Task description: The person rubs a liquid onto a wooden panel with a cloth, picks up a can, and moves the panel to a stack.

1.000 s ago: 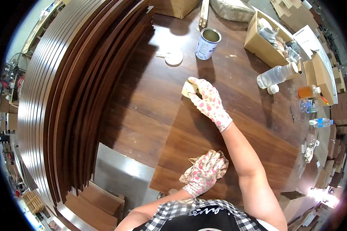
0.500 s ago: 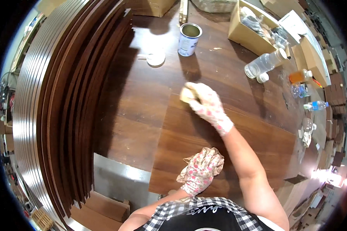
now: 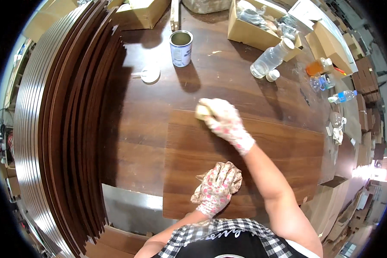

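A: What could go wrong here?

B: The right hand (image 3: 221, 122), curled round a pad (image 3: 201, 112), rubs at the far edge of the panel (image 3: 245, 172) on the table (image 3: 228, 81). A wide stroke could reach the open can (image 3: 181, 47). The left hand (image 3: 217, 187) lies flat, fingers spread, on a rag on the panel; if it lifts, I'd expect the panel to slide.

A: Counts?

B: One panel, one can, one pad, two gloved hands, and at least three bottles (image 3: 271, 58) at the far right.
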The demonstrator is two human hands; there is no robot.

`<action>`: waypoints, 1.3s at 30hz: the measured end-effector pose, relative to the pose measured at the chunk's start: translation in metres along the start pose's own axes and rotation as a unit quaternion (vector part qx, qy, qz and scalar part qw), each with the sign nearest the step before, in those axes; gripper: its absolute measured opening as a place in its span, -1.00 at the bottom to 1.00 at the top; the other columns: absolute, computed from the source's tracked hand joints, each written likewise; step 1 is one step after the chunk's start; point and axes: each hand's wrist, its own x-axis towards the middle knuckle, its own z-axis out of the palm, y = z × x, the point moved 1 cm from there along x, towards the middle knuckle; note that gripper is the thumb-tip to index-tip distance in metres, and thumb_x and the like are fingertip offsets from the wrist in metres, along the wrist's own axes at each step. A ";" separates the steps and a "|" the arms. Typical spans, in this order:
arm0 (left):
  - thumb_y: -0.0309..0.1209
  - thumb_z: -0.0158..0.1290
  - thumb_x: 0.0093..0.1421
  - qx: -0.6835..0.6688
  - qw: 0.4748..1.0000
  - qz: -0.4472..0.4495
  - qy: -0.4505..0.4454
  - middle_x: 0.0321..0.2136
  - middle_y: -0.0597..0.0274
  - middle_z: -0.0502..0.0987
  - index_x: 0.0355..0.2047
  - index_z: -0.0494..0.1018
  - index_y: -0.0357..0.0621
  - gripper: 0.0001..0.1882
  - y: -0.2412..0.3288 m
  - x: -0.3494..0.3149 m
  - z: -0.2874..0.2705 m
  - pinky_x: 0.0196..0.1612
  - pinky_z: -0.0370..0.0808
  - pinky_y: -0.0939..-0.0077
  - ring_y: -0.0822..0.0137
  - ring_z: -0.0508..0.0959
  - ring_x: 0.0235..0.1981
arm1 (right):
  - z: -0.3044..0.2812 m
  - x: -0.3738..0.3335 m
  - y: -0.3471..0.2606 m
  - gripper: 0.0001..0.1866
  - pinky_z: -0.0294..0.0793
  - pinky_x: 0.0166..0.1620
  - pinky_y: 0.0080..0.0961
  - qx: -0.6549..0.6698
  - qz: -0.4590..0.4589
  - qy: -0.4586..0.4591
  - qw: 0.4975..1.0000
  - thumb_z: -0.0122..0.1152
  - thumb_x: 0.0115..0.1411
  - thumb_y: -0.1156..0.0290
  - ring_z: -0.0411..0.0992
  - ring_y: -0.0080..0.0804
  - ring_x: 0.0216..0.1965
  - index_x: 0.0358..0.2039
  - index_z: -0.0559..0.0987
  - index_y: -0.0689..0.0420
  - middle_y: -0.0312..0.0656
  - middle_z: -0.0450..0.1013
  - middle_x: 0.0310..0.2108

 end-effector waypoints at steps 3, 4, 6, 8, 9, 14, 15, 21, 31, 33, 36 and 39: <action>-0.40 0.16 -0.01 -0.006 1.000 -0.003 0.004 0.14 0.12 0.38 0.09 0.40 -0.07 -0.43 -0.002 -0.002 0.004 0.19 0.23 0.04 0.00 0.33 0.18 | -0.083 -0.046 0.053 -0.57 0.51 0.00 -0.24 0.011 0.159 -0.075 0.984 0.26 0.04 0.34 0.51 -0.10 -0.11 -0.02 0.54 0.01 -0.06 0.53 -0.14; -0.40 0.16 -0.01 -0.008 1.000 0.001 0.004 0.14 0.12 0.38 0.09 0.40 -0.07 -0.43 -0.003 -0.001 0.002 0.19 0.23 0.04 0.00 0.33 0.18 | -0.107 -0.072 0.072 -0.57 0.50 0.02 -0.25 -0.018 0.196 -0.051 0.979 0.24 0.06 0.34 0.52 -0.11 -0.09 -0.01 0.53 0.07 -0.05 0.53 -0.12; -0.39 0.16 0.00 -0.017 1.000 0.016 0.009 0.15 0.13 0.38 0.08 0.41 -0.05 -0.44 -0.001 0.002 0.000 0.19 0.23 0.03 0.01 0.33 0.17 | -0.130 -0.097 0.099 -0.57 0.48 0.06 -0.29 -0.048 0.283 -0.020 0.958 0.20 0.06 0.37 0.50 -0.13 -0.06 -0.02 0.52 0.16 -0.04 0.53 -0.12; -0.36 0.14 0.03 -0.002 1.000 0.023 0.017 0.15 0.11 0.38 0.09 0.40 -0.05 -0.46 0.006 0.005 0.006 0.18 0.24 0.04 0.01 0.33 0.17 | -0.114 -0.061 0.068 -0.56 0.46 0.07 -0.27 -0.002 0.237 -0.038 0.971 0.21 0.06 0.36 0.48 -0.10 -0.05 0.00 0.52 0.11 -0.05 0.51 -0.10; -0.35 0.13 0.04 0.005 1.000 0.028 0.010 0.15 0.11 0.37 0.09 0.40 -0.05 -0.45 0.010 0.007 0.009 0.18 0.24 0.04 0.01 0.33 0.18 | -0.100 -0.051 0.058 -0.55 0.45 0.07 -0.24 -0.012 0.192 -0.045 0.980 0.22 0.06 0.35 0.47 -0.08 -0.05 0.01 0.51 0.07 -0.05 0.51 -0.10; -0.33 0.12 0.03 0.063 0.998 0.023 0.006 0.17 0.15 0.35 0.11 0.39 -0.02 -0.43 0.019 0.011 0.018 0.19 0.21 0.00 -0.03 0.28 0.21 | -0.089 -0.047 0.063 -0.56 0.41 0.08 -0.18 0.005 0.113 -0.086 0.990 0.23 0.09 0.30 0.43 -0.05 -0.02 0.03 0.51 0.00 -0.06 0.49 -0.08; -0.34 0.12 0.02 0.053 0.998 0.014 -0.003 0.17 0.17 0.35 0.12 0.40 0.00 -0.42 0.023 0.013 0.019 0.20 0.20 0.00 -0.02 0.27 0.22 | -0.111 -0.058 0.076 -0.56 0.40 0.10 -0.20 -0.012 0.130 -0.109 0.985 0.22 0.10 0.30 0.42 -0.04 0.01 0.03 0.51 0.02 -0.05 0.49 -0.06; -0.34 0.14 0.01 0.105 0.994 0.035 -0.012 0.21 0.09 0.29 0.14 0.35 -0.07 -0.38 0.048 0.037 0.039 0.24 0.15 -0.02 -0.03 0.24 0.25 | -0.216 -0.131 0.165 -0.61 0.48 0.05 -0.24 -0.027 0.232 -0.036 0.972 0.23 0.06 0.35 0.49 -0.07 -0.06 -0.05 0.56 0.04 -0.06 0.54 -0.14; -0.38 0.13 0.00 0.164 0.985 0.055 0.030 0.19 0.14 0.34 0.12 0.39 -0.03 -0.41 0.128 0.094 0.095 0.23 0.18 0.03 0.00 0.28 0.23 | -0.311 -0.183 0.244 -0.64 0.52 -0.03 -0.24 -0.041 0.165 -0.055 0.984 0.24 0.05 0.27 0.52 -0.07 -0.13 -0.09 0.58 -0.02 -0.08 0.57 -0.20; -0.37 0.14 0.00 0.187 0.981 0.041 0.022 0.19 0.12 0.33 0.12 0.38 -0.04 -0.40 0.140 0.101 0.102 0.22 0.21 0.02 -0.03 0.28 0.22 | -0.344 -0.210 0.275 -0.61 0.47 0.04 -0.23 -0.079 0.206 -0.040 0.975 0.24 0.05 0.29 0.49 -0.08 -0.08 -0.07 0.57 0.02 -0.06 0.55 -0.15; -0.33 0.14 0.02 0.193 0.981 0.023 0.021 0.18 0.09 0.33 0.12 0.37 -0.07 -0.41 0.165 0.123 0.125 0.22 0.20 0.00 -0.07 0.28 0.22 | -0.340 -0.188 0.252 -0.62 0.47 0.04 -0.22 -0.032 0.131 -0.021 0.991 0.21 0.05 0.27 0.49 -0.07 -0.09 -0.08 0.57 0.02 -0.07 0.55 -0.15; -0.32 0.12 0.06 0.202 0.978 0.033 0.036 0.18 0.10 0.33 0.13 0.37 -0.06 -0.43 0.171 0.132 0.139 0.22 0.18 0.00 -0.03 0.28 0.23 | -0.307 -0.170 0.238 -0.59 0.47 -0.07 -0.19 -0.010 0.086 -0.098 0.991 0.17 0.09 0.22 0.48 -0.08 -0.16 -0.01 0.51 -0.06 -0.12 0.53 -0.24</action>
